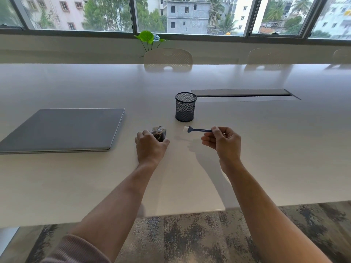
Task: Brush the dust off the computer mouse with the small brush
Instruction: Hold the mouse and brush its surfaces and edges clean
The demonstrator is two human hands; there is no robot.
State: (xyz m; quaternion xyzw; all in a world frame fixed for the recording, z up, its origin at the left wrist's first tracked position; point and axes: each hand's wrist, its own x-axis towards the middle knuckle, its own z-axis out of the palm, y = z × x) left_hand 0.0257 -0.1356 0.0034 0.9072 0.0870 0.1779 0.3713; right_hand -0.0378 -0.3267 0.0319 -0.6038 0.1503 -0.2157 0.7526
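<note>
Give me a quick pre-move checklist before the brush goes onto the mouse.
1. Mouse steadied by the left hand: ok.
2. Small brush gripped at its handle end by the right hand: ok.
3. Bristle end pointing toward the mouse: ok.
4. Bristles touching the mouse: not ok, a gap remains.
5. Path between brush and mouse free; mesh cup stands behind it: ok.
6. Dust on the mouse: speckled top visible, amount cannot tell.
</note>
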